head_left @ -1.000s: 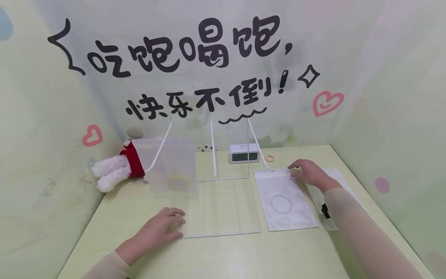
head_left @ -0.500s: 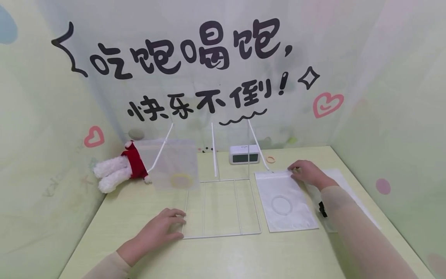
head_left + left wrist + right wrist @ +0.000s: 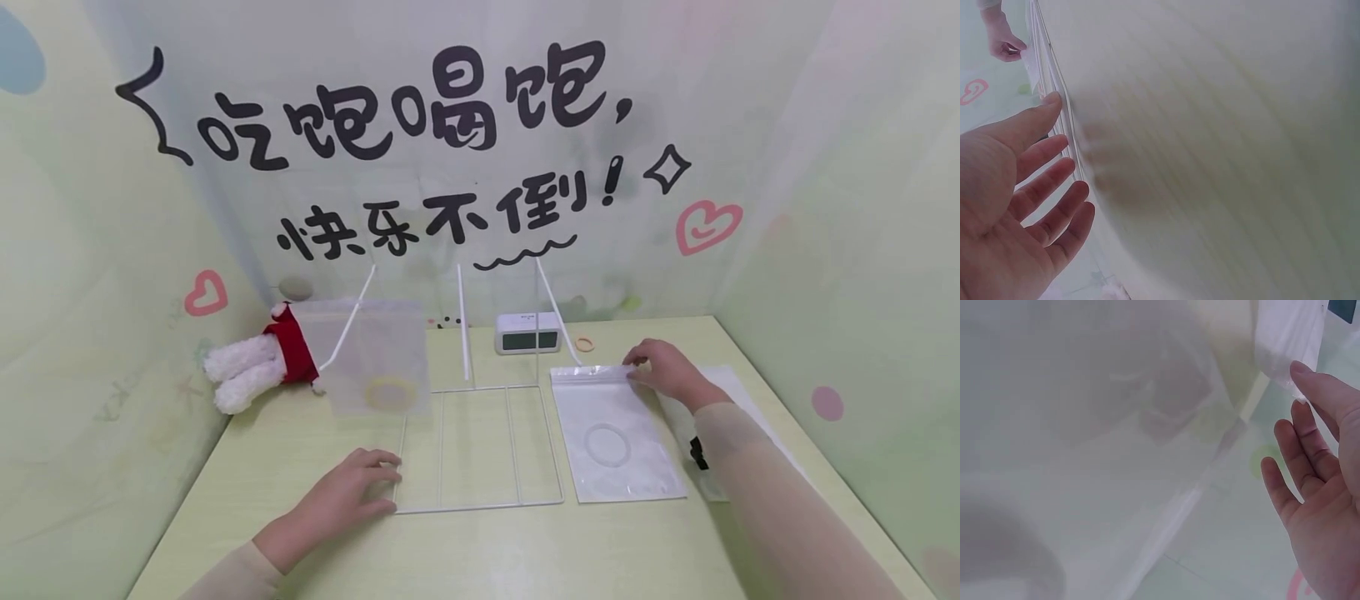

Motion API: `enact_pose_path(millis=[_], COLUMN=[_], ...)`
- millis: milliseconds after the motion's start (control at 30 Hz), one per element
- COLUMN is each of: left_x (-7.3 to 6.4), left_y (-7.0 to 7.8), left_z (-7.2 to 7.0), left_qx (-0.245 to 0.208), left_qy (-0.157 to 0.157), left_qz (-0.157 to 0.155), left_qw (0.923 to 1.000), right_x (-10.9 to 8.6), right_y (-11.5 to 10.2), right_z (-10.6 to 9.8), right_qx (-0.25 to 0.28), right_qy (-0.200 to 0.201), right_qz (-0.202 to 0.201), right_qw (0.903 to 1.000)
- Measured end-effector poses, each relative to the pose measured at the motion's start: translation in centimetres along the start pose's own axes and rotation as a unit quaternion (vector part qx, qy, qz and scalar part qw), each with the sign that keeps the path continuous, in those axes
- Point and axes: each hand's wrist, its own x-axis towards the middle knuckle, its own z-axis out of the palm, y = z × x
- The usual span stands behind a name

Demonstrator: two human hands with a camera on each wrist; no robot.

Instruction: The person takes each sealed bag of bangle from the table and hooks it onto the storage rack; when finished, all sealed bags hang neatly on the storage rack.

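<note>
A white wire rack (image 3: 478, 505) with upright prongs stands on the table, its flat base toward me. My left hand (image 3: 341, 492) touches the left side of that base, its fingers apart and relaxed; in the left wrist view the thumb (image 3: 1038, 119) meets the wire edge. Right of the rack lies a clear-fronted white zip bag (image 3: 637, 467) with a ring-shaped thing inside. The thumb and index finger of my right hand (image 3: 669, 373) pinch its top right corner, as the right wrist view also shows. Another translucent zip bag (image 3: 330, 350), holding a yellow ring, hangs on the rack's left prong.
A white digital clock (image 3: 527, 333) and a small orange ring (image 3: 584, 344) sit behind the rack. Under my right forearm lies another bag (image 3: 722, 383) with a black item (image 3: 697, 452). A plush toy (image 3: 247, 362) in red lies at the back left, by the wall.
The top edge of the pinched bag has risen slightly at my right hand. My left hand stays at the rack's base. The head view has shifted a little.
</note>
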Motion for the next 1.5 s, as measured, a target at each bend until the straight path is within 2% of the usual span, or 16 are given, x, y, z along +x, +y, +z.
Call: enact_pose_path(millis=[400, 800, 967, 1200, 1367, 1500], left_x=[0.2, 0.3, 0.3, 0.3, 0.3, 0.4], left_y=[0.1, 0.1, 0.2, 0.2, 0.2, 0.2], left_z=[-0.1, 0.1, 0.0, -0.1, -0.4, -0.3], left_qx=[0.000, 0.005, 0.003, 0.003, 0.004, 0.003], left_qy=[-0.004, -0.002, 0.000, 0.002, 0.002, 0.001], left_qz=[-0.003, -0.002, -0.003, -0.004, -0.002, -0.001], left_qw=[1.0000, 1.0000, 1.0000, 1.0000, 1.0000, 1.0000], right_x=[-1.8, -4.0, -4.9, -6.2, -6.8, -7.2], right_y=[-3.2, -6.4, -7.8, -10.1, -11.6, -13.0], right_z=[-1.6, -2.8, -3.3, -4.4, -5.4, -6.5], right_qx=[0.017, 0.003, -0.009, -0.003, 0.009, 0.012], right_qy=[0.036, 0.097, 0.143, 0.201, 0.220, 0.230], right_qz=[-0.015, -0.078, -0.120, -0.187, -0.230, -0.246], right_qw=[0.9991, 0.9923, 0.9823, 0.9615, 0.9479, 0.9414])
